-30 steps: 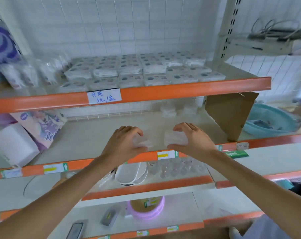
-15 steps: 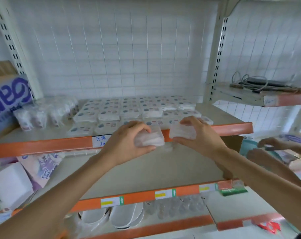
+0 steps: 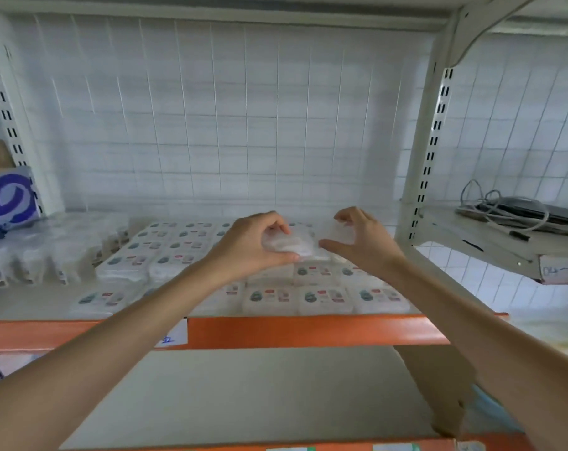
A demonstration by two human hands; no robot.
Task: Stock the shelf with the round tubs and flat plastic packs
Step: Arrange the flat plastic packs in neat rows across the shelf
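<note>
My left hand (image 3: 250, 247) grips a flat clear plastic pack (image 3: 290, 244) and holds it over the rows of labelled flat packs (image 3: 325, 297) lying on the upper shelf (image 3: 308, 330) with the orange front edge. My right hand (image 3: 364, 244) is just to its right, thumb and fingers curved round a second clear pack (image 3: 336, 234), which is faint and blurred. Both packs hover above the middle rows, close together. No round tubs can be made out.
Clear bagged goods (image 3: 32, 255) fill the shelf's left part, beside a box with blue print (image 3: 6, 203). A white upright post (image 3: 422, 157) bounds the bay on the right; beyond it lies a bundle of cables (image 3: 510, 209). A cardboard piece (image 3: 438, 385) leans on the lower shelf.
Both hands have risen from the lower shelf to the upper one, each carrying a clear pack, and now reach farther in over the stocked rows. The view has tilted up.
</note>
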